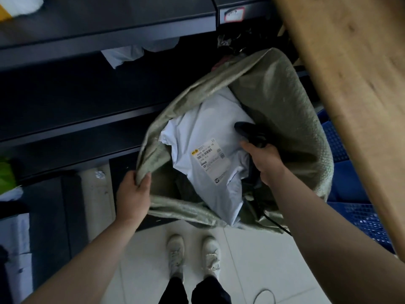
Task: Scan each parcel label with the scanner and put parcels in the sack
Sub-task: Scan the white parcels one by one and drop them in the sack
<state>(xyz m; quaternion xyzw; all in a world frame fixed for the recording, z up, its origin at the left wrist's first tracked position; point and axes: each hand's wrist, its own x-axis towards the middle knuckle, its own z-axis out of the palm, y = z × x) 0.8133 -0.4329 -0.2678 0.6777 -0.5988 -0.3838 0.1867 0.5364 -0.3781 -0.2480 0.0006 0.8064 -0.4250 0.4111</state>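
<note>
A grey-green woven sack (pixel 276 88) stands open on the floor in front of me. Inside it lies a white plastic parcel (pixel 203 128) with its printed label (pixel 209 160) facing up. My left hand (pixel 133 193) grips the sack's near-left rim. My right hand (pixel 264 161) is over the sack's mouth and holds a black scanner (pixel 249 131), whose head lies just above the parcel's right edge. The scanner's black cable (pixel 277 224) trails over the sack's near rim.
Dark metal shelves (pixel 92 31) run along the left, with white parcels (pixel 125 55) on a shelf. A wooden tabletop (pixel 355 84) overhangs on the right, a blue plastic crate (pixel 359 216) beneath it. My feet stand on pale floor tiles (pixel 252 260).
</note>
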